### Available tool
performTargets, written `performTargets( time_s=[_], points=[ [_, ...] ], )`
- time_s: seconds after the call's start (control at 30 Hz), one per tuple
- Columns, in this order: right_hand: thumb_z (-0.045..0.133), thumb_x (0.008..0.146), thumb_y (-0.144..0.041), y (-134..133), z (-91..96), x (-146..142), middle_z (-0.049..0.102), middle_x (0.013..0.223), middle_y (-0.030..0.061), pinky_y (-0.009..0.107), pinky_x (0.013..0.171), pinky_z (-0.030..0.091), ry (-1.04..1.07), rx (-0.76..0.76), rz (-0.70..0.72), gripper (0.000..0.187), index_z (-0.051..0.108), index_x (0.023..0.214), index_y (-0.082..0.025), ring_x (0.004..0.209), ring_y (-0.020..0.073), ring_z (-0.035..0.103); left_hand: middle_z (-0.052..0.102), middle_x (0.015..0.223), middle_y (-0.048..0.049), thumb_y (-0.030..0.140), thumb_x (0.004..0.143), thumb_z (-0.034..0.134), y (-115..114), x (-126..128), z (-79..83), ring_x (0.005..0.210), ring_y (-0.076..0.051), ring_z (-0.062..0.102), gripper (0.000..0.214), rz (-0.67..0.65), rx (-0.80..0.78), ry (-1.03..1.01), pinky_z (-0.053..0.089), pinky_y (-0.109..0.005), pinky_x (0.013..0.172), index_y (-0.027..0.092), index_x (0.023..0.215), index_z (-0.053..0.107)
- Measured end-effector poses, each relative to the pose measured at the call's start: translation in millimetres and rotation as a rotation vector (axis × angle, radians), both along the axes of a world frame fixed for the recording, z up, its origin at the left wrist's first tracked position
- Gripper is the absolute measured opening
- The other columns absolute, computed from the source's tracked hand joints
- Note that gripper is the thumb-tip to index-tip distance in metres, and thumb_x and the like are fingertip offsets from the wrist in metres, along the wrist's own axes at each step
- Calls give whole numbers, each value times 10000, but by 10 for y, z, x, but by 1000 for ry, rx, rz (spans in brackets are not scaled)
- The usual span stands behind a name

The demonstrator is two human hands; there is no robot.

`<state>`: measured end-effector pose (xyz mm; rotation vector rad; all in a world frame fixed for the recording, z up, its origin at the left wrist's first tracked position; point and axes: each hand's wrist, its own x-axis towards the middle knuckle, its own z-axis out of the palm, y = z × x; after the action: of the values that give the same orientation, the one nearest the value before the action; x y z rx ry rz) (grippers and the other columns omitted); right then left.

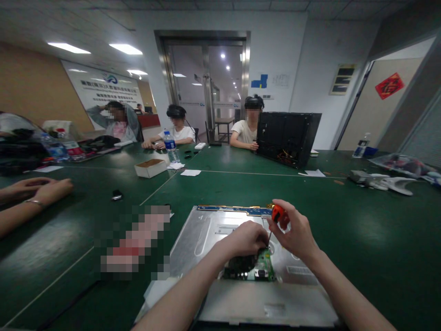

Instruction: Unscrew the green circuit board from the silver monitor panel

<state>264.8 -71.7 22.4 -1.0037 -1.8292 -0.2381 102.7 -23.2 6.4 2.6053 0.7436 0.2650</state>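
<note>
A silver metal panel (206,234) lies flat on the green table (361,239) in front of me, with a green circuit board (263,270) mounted near its middle. My right hand (296,232) is closed round an orange-handled screwdriver (279,215), held upright with its thin shaft pointing down at the board. My left hand (246,241) is curled in a fist over the board, fingertips right at the screwdriver's tip. What those fingers pinch, if anything, is hidden.
A person's forearms (31,195) rest on the table at left. Three people sit at the far side, one behind an open black computer case (287,138). A small cardboard box (150,168), a water bottle (170,146) and papers lie between.
</note>
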Motion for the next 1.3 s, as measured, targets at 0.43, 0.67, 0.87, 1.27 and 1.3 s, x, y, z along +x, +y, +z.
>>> performTargets(
  time_s=[0.43, 0.67, 0.87, 1.27, 1.3],
  points=[
    [505, 834, -180, -39, 41, 3, 554, 680, -27, 206, 456, 411, 8, -31, 44, 409, 412, 1233, -171, 469, 89, 492, 697, 719, -24, 62, 684, 585, -50, 10, 78, 645, -150, 588, 188, 26, 13, 7, 371, -213, 580, 163, 773, 715],
    [530, 829, -176, -13, 23, -3, 525, 679, -42, 199, 453, 400, -4, 11, 6, 379, 424, 1193, -192, 469, 81, 470, 692, 714, -25, 65, 678, 579, -41, 12, 69, 650, -152, 589, 191, 40, -16, 14, 384, -216, 583, 164, 766, 716],
    [534, 839, -193, -11, 12, 5, 539, 708, -33, 202, 455, 401, -8, -9, 20, 370, 431, 1194, -197, 482, 80, 468, 681, 705, -23, 68, 685, 575, -35, 8, 55, 635, -149, 576, 178, 25, -14, 3, 375, -219, 574, 156, 767, 707],
    [464, 850, -171, -50, 63, -5, 564, 709, -17, 214, 457, 422, -2, -27, 52, 408, 406, 1254, -185, 495, 96, 504, 693, 727, -30, 105, 691, 617, -33, 22, 66, 645, -152, 580, 145, 28, -9, 16, 375, -218, 583, 158, 788, 710],
    [472, 848, -173, -46, 58, -6, 557, 697, -23, 215, 461, 423, -3, -23, 42, 405, 412, 1248, -185, 490, 95, 502, 696, 735, -31, 105, 692, 618, -34, 22, 65, 657, -155, 586, 145, 29, -7, 16, 379, -218, 589, 159, 790, 709]
  ],
)
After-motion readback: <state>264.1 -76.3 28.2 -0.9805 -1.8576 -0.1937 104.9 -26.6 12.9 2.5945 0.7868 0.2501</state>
